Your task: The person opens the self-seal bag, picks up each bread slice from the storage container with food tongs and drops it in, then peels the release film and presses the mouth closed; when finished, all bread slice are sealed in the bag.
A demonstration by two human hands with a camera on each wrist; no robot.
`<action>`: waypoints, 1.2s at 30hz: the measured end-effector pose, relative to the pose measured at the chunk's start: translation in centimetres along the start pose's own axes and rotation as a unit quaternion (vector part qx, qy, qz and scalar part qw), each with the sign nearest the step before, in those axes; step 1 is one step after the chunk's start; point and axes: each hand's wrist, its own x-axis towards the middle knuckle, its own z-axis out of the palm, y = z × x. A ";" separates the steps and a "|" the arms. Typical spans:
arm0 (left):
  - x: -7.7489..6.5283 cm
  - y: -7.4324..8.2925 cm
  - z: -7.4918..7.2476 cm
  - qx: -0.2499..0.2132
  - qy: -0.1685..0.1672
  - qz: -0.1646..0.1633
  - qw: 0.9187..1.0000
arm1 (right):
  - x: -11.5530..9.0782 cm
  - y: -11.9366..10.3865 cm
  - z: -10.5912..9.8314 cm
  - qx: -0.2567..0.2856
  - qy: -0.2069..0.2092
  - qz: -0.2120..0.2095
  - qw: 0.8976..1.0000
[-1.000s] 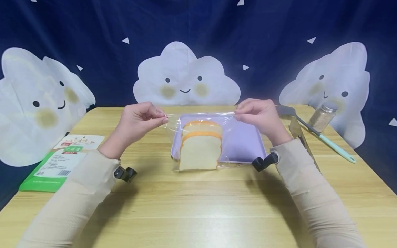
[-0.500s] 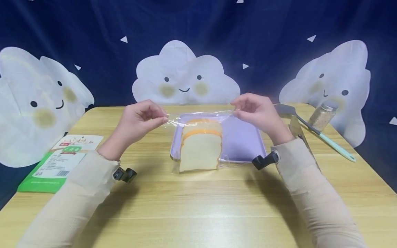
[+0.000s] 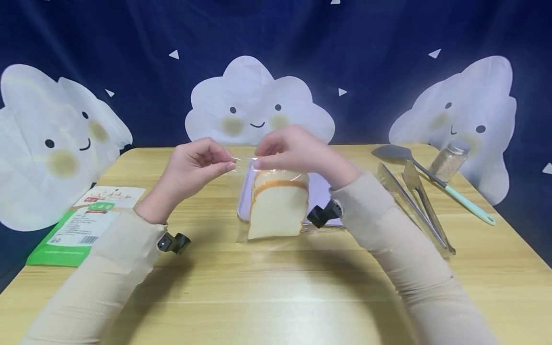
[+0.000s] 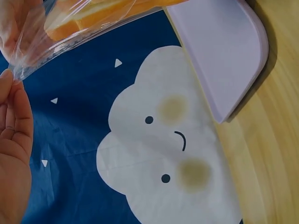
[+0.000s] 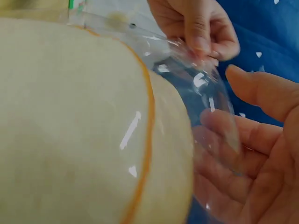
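Note:
A clear plastic bag [image 5: 156, 49] holds two slices of bread [image 3: 277, 211] standing upright, white with orange-brown crust. My left hand [image 3: 200, 163] pinches the bag's top left corner between thumb and fingertips, as the left wrist view also shows. Close beside it, my right hand [image 3: 293, 151] reaches across above the bread. In the right wrist view its thumb and fingers [image 5: 261, 135] stand apart at the bag's top edge, the fingers showing through the film. Behind the bread lies a light purple tray [image 4: 229, 51], partly hidden in the head view.
Metal tongs [image 3: 416, 211] lie on the right of the wooden table [image 3: 258, 287]. Beyond them are a grey turner with a mint handle [image 3: 470, 203] and a glass jar [image 3: 450, 160] with a metal lid. A green and white packet [image 3: 77, 235] lies at the left.
My right hand has left the bag's top right corner and moved left along its top edge, close to my left hand. The left hand stays in place. The tongs are now uncovered.

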 end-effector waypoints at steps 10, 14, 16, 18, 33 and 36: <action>-0.1 0.8 0.3 -0.006 -0.020 0.073 0.997 | 2.0 -2.1 1.1 -0.024 -0.077 0.033 0.996; -0.2 1.0 0.5 -0.018 -0.026 0.090 0.995 | 1.8 -2.0 1.2 -0.021 -0.090 0.054 0.994; -0.2 1.1 0.6 -0.021 -0.028 0.095 0.995 | 1.6 -1.7 1.1 -0.017 -0.090 0.055 0.994; -0.2 1.1 0.6 -0.023 -0.029 0.099 0.994 | 1.3 -1.4 1.1 -0.014 -0.088 0.052 0.995; -0.5 0.8 0.6 -0.013 -0.021 0.110 0.994 | -0.7 1.1 0.0 0.004 -0.055 0.078 0.995; -0.5 0.8 0.6 -0.012 -0.020 0.105 0.994 | -1.2 1.5 -0.3 0.003 -0.052 0.094 0.994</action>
